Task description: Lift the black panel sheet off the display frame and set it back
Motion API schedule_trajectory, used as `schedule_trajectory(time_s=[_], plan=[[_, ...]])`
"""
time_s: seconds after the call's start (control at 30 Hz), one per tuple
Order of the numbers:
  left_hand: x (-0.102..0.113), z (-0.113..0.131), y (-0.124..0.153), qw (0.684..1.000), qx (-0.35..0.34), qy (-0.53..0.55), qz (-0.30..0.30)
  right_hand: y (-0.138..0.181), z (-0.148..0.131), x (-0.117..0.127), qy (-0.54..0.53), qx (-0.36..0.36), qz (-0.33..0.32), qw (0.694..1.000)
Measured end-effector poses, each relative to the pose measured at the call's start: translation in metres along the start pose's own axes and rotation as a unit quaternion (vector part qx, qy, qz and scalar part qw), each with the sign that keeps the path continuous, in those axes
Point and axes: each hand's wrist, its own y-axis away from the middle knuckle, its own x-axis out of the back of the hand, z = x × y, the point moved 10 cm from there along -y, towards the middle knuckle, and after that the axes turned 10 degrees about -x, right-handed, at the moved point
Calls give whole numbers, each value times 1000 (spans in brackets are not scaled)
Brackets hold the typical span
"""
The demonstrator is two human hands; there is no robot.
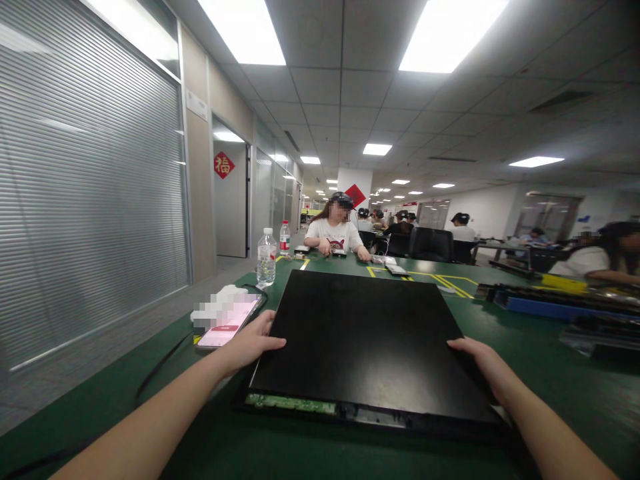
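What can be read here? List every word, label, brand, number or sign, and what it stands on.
"福": red sign on the door.
Too small or blurred to read: red diamond on the pillar; white wall plate; white-capped bottle; red-capped bottle; shirt print.
Pixelated, unreadable: phone screen.
No text visible: black panel.

L hand & R hand hold opp sides of a big flat blk panel, thumbs on top face. Panel lies over a blk frame, grn circuit bd showing at near edge, all above grn table. Phone w/ pink screen just beyond L forearm, clear water btl past it, red-capped btl farther back. Across table, co-worker in wht tee, hands near small parts; blk & blue strips off to R
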Motion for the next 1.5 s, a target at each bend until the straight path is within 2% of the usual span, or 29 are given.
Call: schedule_trajectory(time_s=[0.17,0.33,0.67,1.0,1.5], plan=[[0,3,1,1000,-4,-6,1,4,3,-5,-24,-24,-15,999],[-1,3,2,1000,2,-16,9,0,5,-10,-33,-14,-53,998],[7,-1,1,999,-3,-21,26,-11,12,-9,-25,-31,-55,998],[0,1,1,1000,-11,-7,5,-8,12,-10,-23,-33,-57,998],[2,2,3,999,-2,-24,29,-5,13,-14,-45,-39,-70,996]])
